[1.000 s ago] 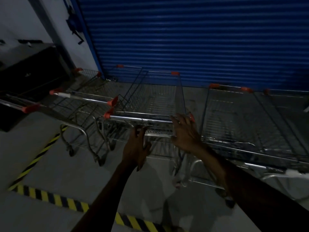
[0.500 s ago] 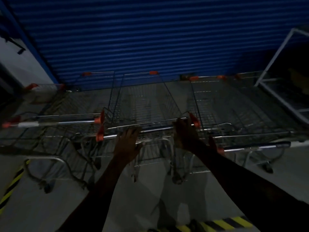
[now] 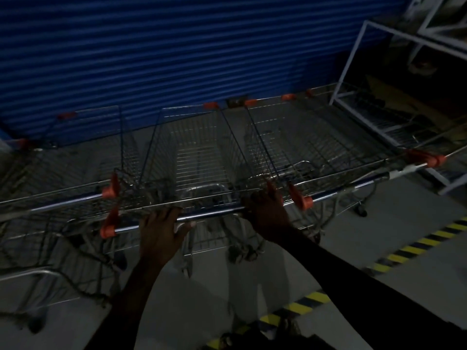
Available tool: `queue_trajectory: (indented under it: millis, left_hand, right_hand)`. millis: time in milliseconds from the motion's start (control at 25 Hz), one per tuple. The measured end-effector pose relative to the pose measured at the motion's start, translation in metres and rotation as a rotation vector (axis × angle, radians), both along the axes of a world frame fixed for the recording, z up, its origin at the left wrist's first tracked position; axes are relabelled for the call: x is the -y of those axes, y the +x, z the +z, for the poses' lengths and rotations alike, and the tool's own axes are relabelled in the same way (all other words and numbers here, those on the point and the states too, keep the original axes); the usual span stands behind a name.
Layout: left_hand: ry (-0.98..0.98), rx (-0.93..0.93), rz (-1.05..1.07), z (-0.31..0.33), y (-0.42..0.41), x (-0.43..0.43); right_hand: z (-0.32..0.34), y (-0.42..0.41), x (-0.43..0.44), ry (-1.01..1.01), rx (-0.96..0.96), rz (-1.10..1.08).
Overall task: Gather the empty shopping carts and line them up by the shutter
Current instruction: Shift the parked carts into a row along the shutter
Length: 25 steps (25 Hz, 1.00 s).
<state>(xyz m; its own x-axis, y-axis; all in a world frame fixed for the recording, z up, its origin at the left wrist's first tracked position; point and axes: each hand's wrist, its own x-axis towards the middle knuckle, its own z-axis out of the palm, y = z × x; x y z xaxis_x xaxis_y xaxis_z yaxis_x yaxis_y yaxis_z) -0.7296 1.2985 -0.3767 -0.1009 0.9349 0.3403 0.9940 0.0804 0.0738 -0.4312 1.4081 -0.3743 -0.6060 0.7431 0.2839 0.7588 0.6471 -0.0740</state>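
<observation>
Left hand (image 3: 161, 231) and right hand (image 3: 267, 215) hold the handle of the middle cart (image 3: 202, 157), fingers curled round it; left-side cart (image 3: 63, 170) dim, cropped by the frame edge.

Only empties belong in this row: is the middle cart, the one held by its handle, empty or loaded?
Empty: the middle cart shows only bare wire mesh and grey floor through its basket, nothing inside.
</observation>
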Motion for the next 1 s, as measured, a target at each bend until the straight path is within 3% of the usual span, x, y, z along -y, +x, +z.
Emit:
queue_trajectory:
  millis: [240,440,680,800,920,1000]
  left_hand:
    - [-0.033,0.023,-0.105,0.012,0.021,-0.002]
    - [-0.011,0.065,-0.141,0.015,0.031,-0.001]
    - [-0.085,0.116,-0.134,0.025,0.042,-0.004]
    - [-0.098,0.161,-0.309,0.026,0.078,-0.020]
    - [-0.203,0.213,-0.448,0.021,0.141,-0.052]
    - [-0.160,0.223,-0.520,0.019,0.180,-0.074]
  right_hand:
    - [0.001,0.021,0.004,0.118,0.056,-0.020]
    - [-0.003,0.030,0.004,0.076,0.093,-0.063]
    - [0.017,0.072,0.003,0.037,-0.098,-0.154]
    - [0.015,0.124,-0.004,-0.070,-0.048,-0.362]
    - [0.007,0.148,-0.016,-0.133,0.029,-0.321]
    - [0.008,0.151,-0.026,-0.138,0.025,-0.267]
